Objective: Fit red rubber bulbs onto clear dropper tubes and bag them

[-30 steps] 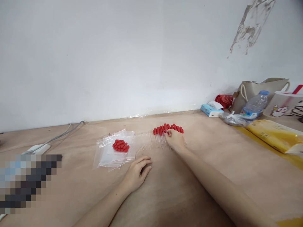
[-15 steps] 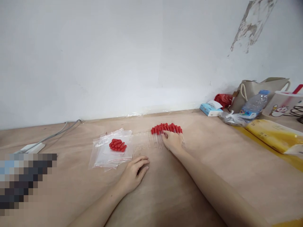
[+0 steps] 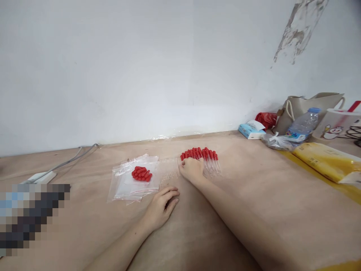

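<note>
No legible words or numbers. Clear blue-capped plastic bottle [image 3: 306, 122]: blue label [image 3: 296, 135], lettering too small. Right of bottle, translucent plastic cup [image 3: 335, 119]: snowman emblem [image 3: 333, 132]. Left of bottle, light-blue tissue pack [image 3: 250, 131]: blurred print. Nearer than bottle, yellow soft package [image 3: 328, 161]: unreadable print.

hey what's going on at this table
A person's right hand is at the left end of a row of slim clear tubes with red bulb tops; its grip is hidden. The left hand rests nearby, seemingly empty. Small red rounded bulbs lie heaped on flat clear plastic bags.
</note>
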The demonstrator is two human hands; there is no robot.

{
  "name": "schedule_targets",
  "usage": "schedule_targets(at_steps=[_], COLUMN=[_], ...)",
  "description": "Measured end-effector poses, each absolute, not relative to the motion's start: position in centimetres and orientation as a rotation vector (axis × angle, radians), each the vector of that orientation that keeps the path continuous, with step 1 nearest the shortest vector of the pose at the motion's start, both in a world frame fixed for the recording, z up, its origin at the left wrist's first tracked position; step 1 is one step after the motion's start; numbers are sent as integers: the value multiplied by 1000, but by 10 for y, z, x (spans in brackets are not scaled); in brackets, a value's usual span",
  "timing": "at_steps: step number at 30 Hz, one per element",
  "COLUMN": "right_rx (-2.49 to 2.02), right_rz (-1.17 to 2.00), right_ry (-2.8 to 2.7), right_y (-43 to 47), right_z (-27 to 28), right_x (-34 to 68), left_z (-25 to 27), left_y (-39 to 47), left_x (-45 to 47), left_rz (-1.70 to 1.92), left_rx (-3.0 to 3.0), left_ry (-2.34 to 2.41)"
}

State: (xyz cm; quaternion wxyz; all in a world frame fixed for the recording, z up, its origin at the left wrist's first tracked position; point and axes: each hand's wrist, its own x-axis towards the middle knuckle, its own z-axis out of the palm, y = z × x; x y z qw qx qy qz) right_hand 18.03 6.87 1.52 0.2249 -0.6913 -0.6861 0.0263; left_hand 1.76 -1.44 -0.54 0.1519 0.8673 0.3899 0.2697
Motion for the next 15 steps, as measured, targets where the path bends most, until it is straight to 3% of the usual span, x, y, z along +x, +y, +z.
schedule_targets(at_steps=[9, 15], right_rx=[-2028, -1941], right_rz=[155, 164], right_ry=[-1864, -1870], right_y=[84, 74], right_z=[15, 20], right_x=[149, 159], left_z=[-4, 14], left_y=[-18, 12], left_x=[20, -10], left_rz=[817, 1114], left_rx=[2501, 2673], left_ry=[1109, 1650])
